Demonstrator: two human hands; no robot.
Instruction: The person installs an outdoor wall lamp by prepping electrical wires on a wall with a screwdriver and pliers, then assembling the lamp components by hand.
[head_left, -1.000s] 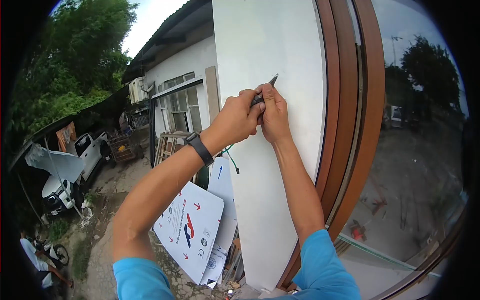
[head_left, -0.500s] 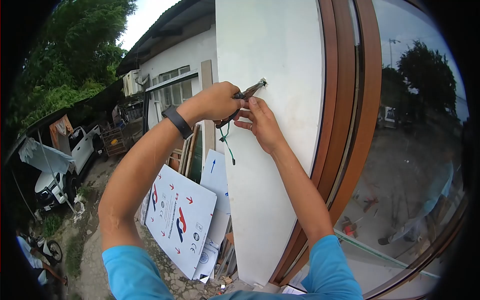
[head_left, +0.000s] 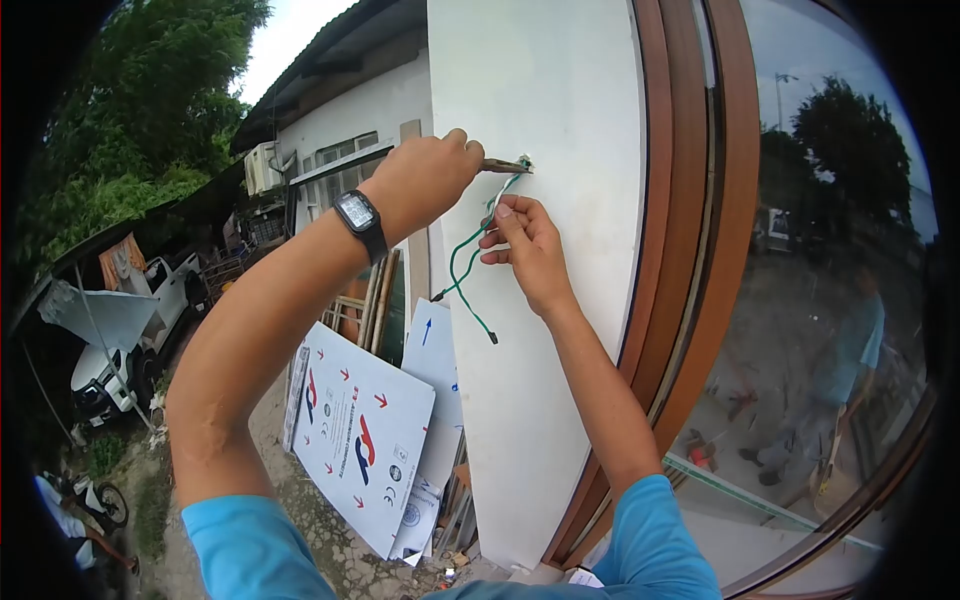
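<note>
My left hand [head_left: 428,178], with a black digital watch on the wrist, is closed around pliers. The jaws of the pliers [head_left: 502,166] reach to a small rough hole [head_left: 526,161] in the white wall panel [head_left: 560,340]. Thin green and white wires [head_left: 463,242] come from the hole and hang down in a loose loop, with dark tips at their ends. Just below the pliers, my right hand [head_left: 530,250] pinches the wires between thumb and fingers. The pliers' handles are mostly hidden by my left hand.
A brown door frame [head_left: 735,200] and a reflecting glass pane [head_left: 830,300] stand to the right. Printed aluminium composite sheets [head_left: 365,440] lean at the lower left. Farther left are a white vehicle [head_left: 100,375], a motorcycle [head_left: 103,505] and a person partly in view.
My left hand has risen and rolled over, bringing the pliers nearly level. More of the wires now shows, hanging lower. My right hand now pinches them slightly below the pliers.
</note>
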